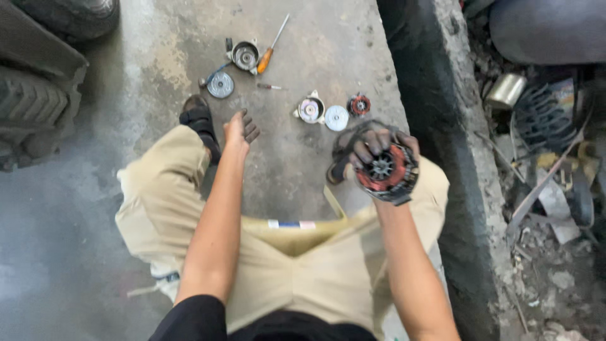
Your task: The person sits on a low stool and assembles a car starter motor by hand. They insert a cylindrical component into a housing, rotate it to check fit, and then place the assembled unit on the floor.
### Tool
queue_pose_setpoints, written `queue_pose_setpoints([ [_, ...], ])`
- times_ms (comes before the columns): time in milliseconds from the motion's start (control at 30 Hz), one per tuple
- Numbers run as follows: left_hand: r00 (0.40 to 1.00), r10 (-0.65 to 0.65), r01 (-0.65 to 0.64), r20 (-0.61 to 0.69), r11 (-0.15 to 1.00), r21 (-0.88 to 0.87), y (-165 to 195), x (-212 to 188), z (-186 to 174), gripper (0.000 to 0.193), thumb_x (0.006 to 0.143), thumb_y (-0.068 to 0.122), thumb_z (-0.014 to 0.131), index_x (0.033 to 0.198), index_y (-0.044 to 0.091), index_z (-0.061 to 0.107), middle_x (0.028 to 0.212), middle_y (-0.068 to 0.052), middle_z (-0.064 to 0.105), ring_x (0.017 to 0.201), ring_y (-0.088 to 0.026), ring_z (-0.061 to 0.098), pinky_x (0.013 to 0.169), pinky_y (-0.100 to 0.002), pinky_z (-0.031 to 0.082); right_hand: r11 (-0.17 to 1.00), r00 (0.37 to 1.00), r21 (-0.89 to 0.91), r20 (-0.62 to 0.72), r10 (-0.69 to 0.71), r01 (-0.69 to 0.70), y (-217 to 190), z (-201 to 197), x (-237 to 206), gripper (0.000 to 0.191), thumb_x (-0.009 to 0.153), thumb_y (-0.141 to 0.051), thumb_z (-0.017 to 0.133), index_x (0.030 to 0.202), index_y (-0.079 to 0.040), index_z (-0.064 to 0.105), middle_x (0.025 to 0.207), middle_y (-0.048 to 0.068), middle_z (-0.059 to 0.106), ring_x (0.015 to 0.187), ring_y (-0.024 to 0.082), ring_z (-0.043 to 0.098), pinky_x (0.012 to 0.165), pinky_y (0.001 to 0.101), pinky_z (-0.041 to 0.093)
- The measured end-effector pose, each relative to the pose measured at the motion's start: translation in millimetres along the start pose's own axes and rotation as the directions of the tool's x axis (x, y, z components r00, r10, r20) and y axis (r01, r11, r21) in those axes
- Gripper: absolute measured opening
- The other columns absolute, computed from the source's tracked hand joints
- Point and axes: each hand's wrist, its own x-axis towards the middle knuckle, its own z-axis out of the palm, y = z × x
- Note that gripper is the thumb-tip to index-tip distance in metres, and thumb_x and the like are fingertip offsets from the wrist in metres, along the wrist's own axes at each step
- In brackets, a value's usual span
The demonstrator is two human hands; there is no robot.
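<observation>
Right hand (374, 146) grips round motor part with red copper windings and black toothed hub (386, 174) from above, fingers curled over it. Left hand (240, 131) empty, loosely spread, well apart.

Tyre (38, 95) cropped; stator (386, 172) partly hand-covered

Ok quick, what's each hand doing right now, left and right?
Left hand: empty, fingers loosely curled, hanging above the floor.
Right hand: closed on a round part with copper windings.
</observation>
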Motion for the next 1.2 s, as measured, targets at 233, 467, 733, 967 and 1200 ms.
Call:
queue_pose_setpoints([
  [233,0.957,0.171,-0.094,-0.236,0.947,0.306,-11.2,125.9,23.1,0.050,0.083,0.027,0.081,0.121,-0.003,0.069,0.096,-0.012,0.070,0.079,-0.027,0.064,0.058,-0.039,0.053,0.996,0.990,-0.018,-0.112,0.088,-0.090,-41.5,-21.6,41.5,0.040,0.103,-0.038,0.047,0.083,-0.004,0.054,0.081,0.008,0.051,0.073,0.024,0.047,0.068,0.0400,0.042],
  [467,0.874,0.289,-0.056,-0.391,0.859,0.509,-19.3,215.5,24.4,0.067,0.076,0.044,0.087,0.116,-0.007,0.070,0.110,-0.018,0.074,0.097,-0.027,0.071,0.087,-0.041,0.054,0.985,0.957,-0.003,-0.237,0.166,-0.172,-40.8,-65.0,9.9,0.045,0.104,-0.038,0.044,0.081,0.000,0.056,0.079,0.011,0.050,0.073,0.028,0.051,0.068,0.0405,0.043],
  [733,0.859,0.175,-0.070,-0.481,0.971,0.227,-27.9,259.1,37.4,0.040,0.070,0.016,0.078,0.097,-0.011,0.067,0.097,-0.018,0.074,0.084,-0.026,0.072,0.072,-0.039,0.058,0.967,0.958,0.009,-0.138,0.252,-0.253,-47.3,-81.1,4.8,0.043,0.099,-0.036,0.040,0.081,-0.001,0.056,0.083,0.012,0.051,0.076,0.030,0.052,0.073,0.0456,0.044],
  [967,0.884,0.411,-0.413,-0.223,0.910,0.038,-10.4,230.6,28.6,0.038,0.073,-0.007,0.064,0.110,0.000,0.068,0.103,-0.012,0.071,0.089,-0.021,0.068,0.079,-0.032,0.055,0.972,0.957,-0.006,-0.181,0.228,-0.233,-44.9,-67.3,32.4,0.041,0.095,-0.036,0.044,0.079,0.001,0.054,0.078,0.013,0.050,0.073,0.030,0.051,0.069,0.0442,0.044],
  [1200,0.943,0.292,-0.208,0.159,0.892,-0.400,3.5,129.0,33.5,0.063,0.076,-0.014,0.063,0.133,0.010,0.049,0.114,-0.013,0.067,0.101,-0.023,0.068,0.091,-0.035,0.056,0.976,0.920,-0.184,-0.391,0.032,-0.113,-15.4,-51.5,50.7,0.044,0.091,-0.042,0.051,0.079,0.000,0.055,0.076,0.013,0.051,0.070,0.032,0.052,0.065,0.0452,0.046],
])
